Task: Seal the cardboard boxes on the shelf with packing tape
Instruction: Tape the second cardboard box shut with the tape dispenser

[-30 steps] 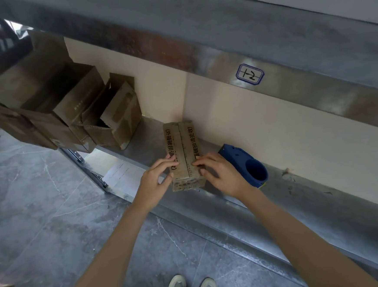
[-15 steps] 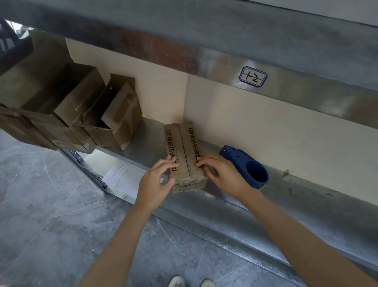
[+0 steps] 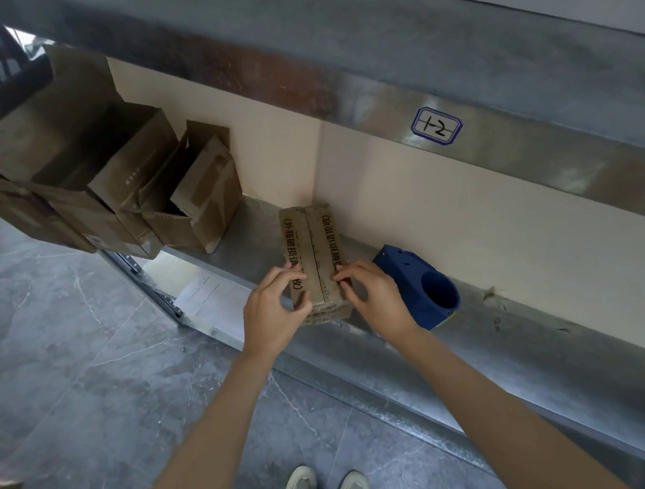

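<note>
On the shelf (image 3: 252, 226), left hand (image 3: 276, 311) and right hand (image 3: 377, 298) grip the box (image 3: 312, 237), flaps pressed shut (no tape visible); next, probably, fetch the tape dispenser (image 3: 416, 285) beside it.

Small cardboard box (image 3: 313, 245) lying flat on the metal shelf (image 3: 259, 241), flaps closed.
Its two printed top flaps meet along a centre seam; the left hand (image 3: 276, 309) and right hand (image 3: 375, 298) grip its near end. A blue tape dispenser (image 3: 417, 287) lies just right of it; open cardboard boxes (image 3: 194, 200) stand farther left.
</note>
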Motion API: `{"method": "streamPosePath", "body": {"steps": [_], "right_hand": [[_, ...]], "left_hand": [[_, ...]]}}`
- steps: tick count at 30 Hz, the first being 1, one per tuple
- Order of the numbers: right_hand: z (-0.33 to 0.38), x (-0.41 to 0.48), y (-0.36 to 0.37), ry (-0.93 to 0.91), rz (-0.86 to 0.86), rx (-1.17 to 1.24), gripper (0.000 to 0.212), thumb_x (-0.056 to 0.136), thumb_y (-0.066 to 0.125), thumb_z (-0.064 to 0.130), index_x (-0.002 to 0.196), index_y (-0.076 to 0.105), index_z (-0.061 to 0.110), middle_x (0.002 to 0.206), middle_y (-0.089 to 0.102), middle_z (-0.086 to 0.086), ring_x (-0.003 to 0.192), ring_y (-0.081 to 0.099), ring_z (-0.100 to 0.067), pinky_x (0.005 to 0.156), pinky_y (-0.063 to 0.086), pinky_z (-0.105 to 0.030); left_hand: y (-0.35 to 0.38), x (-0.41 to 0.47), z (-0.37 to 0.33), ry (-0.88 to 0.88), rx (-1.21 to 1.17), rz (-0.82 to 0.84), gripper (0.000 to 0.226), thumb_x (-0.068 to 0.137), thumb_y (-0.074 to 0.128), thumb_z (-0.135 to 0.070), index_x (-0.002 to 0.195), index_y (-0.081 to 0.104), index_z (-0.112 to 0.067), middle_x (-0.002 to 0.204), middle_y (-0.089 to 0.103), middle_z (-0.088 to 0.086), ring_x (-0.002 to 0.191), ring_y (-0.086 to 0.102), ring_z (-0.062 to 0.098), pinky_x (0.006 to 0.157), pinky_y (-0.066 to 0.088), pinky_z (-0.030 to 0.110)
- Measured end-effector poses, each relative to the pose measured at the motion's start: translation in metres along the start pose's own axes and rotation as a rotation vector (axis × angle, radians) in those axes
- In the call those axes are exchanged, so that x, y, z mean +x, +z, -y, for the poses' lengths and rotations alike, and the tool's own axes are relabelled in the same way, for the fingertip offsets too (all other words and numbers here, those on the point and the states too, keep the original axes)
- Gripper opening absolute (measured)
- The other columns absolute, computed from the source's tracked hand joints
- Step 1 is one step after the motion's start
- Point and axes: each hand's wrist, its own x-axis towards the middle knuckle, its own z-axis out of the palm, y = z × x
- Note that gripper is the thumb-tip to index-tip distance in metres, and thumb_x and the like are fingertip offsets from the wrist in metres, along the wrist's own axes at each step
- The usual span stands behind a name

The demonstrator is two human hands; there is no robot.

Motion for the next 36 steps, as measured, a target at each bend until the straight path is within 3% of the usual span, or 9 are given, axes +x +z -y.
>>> {"method": "streamPosePath", "body": {"steps": [4,8,12,14,17,23,29,36], "right_hand": [[0.01,-0.006,0.008,0.017,-0.027,-0.042,0.027,0.084,0.076,0.024,0.105,0.069,0.009,0.105,0.062,-0.001,0.1,0.057,-0.013,0.083,0.049,-0.022],[0.017,-0.009,0.014,0.016,-0.053,-0.067,0.029,0.084,0.076,0.024,0.107,0.068,0.007,0.109,0.062,-0.005,0.107,0.056,-0.019,0.088,0.049,-0.027],[0.007,-0.006,-0.007,0.015,0.154,-0.019,0.046,0.083,0.073,0.038,0.119,0.068,0.01,0.121,0.059,-0.005,0.116,0.052,-0.016,0.097,0.044,-0.023],[0.002,-0.002,-0.015,-0.007,0.261,-0.061,0.051,0.08,0.076,0.037,0.123,0.067,0.012,0.129,0.057,-0.007,0.121,0.051,-0.019,0.101,0.044,-0.029],[0.001,0.0,-0.014,-0.031,0.235,-0.099,0.043,0.08,0.078,0.029,0.118,0.07,0.01,0.126,0.059,-0.01,0.118,0.054,-0.025,0.096,0.048,-0.037],[0.003,-0.005,-0.008,-0.054,0.17,-0.103,0.039,0.08,0.08,0.02,0.116,0.07,0.007,0.121,0.06,-0.01,0.117,0.056,-0.025,0.091,0.052,-0.041],[0.006,-0.004,-0.018,-0.064,0.264,-0.202,0.054,0.08,0.078,0.033,0.128,0.064,0.016,0.133,0.055,-0.004,0.123,0.048,-0.024,0.098,0.046,-0.04],[0.017,0.008,-0.018,-0.173,0.332,-0.341,0.06,0.076,0.082,0.034,0.13,0.062,0.021,0.136,0.053,-0.001,0.128,0.043,-0.022,0.105,0.037,-0.035]], "left_hand": [[0.01,-0.006,-0.009,-0.039,0.05,-0.022,0.033,0.076,0.075,-0.033,0.106,0.064,-0.028,0.116,0.059,-0.017,0.127,0.049,0.001,0.086,0.051,0.031],[0.012,-0.006,-0.012,-0.042,0.081,-0.032,0.036,0.076,0.075,-0.034,0.109,0.063,-0.026,0.117,0.057,-0.015,0.127,0.049,0.004,0.088,0.053,0.041],[0.004,-0.007,-0.006,0.033,0.107,0.071,0.047,0.078,0.072,-0.042,0.121,0.061,-0.026,0.124,0.052,-0.016,0.133,0.043,0.003,0.094,0.051,0.038],[-0.002,-0.004,0.0,0.086,0.117,0.129,0.051,0.079,0.07,-0.047,0.125,0.061,-0.025,0.126,0.052,-0.014,0.133,0.043,0.004,0.096,0.05,0.039],[-0.007,0.0,0.005,0.105,0.109,0.162,0.053,0.081,0.072,-0.049,0.126,0.062,-0.023,0.126,0.054,-0.01,0.132,0.046,0.007,0.099,0.05,0.041],[-0.008,0.0,0.008,0.115,0.077,0.169,0.055,0.081,0.073,-0.048,0.129,0.061,-0.025,0.128,0.053,-0.012,0.134,0.042,0.002,0.105,0.044,0.032],[-0.016,0.005,0.008,0.086,0.057,0.191,0.056,0.075,0.082,-0.04,0.127,0.064,-0.025,0.129,0.055,-0.014,0.129,0.039,-0.009,0.103,0.039,0.021],[-0.047,0.018,0.033,0.1,-0.041,0.387,0.045,0.081,0.08,-0.028,0.121,0.06,-0.029,0.144,0.049,-0.02,0.141,0.03,-0.007,0.11,0.033,0.018]]}}
